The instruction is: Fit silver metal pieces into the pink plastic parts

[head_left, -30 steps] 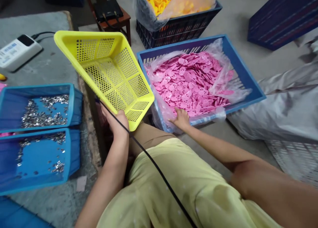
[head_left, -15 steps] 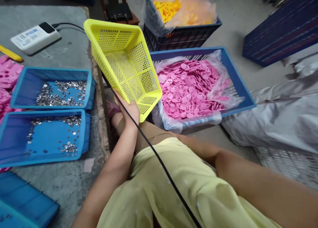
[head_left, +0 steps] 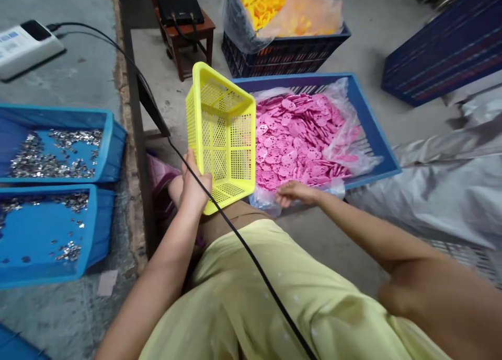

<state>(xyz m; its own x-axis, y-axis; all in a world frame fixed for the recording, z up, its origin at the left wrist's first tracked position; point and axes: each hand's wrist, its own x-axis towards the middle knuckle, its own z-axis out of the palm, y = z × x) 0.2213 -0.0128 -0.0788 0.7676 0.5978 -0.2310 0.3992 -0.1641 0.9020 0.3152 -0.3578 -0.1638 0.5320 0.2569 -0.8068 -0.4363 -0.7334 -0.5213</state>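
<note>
My left hand (head_left: 197,188) grips the near left edge of a yellow perforated plastic basket (head_left: 196,125). The basket is tilted with its mouth toward me and to the right, and nothing lies inside it. Just past it stands a blue crate (head_left: 378,125) lined with clear plastic, heaped with flat pink plastic pieces (head_left: 296,140). At the near rim of that crate, my right hand (head_left: 295,193) hovers with fingers curled in; no piece shows in them.
Left, a worn table (head_left: 70,88) bears two blue bins (head_left: 102,234) of small metal parts and a white device (head_left: 29,49). Its black cable (head_left: 235,227) crosses before me. Behind are a chair (head_left: 196,33) and a dark crate (head_left: 282,54) of yellow-orange pieces; grey sacking (head_left: 443,193) lies right.
The yellow basket has come down and turned more upright, its far end swinging right. My right hand has risen from beside my leg to the near rim of the pink pieces' crate.
</note>
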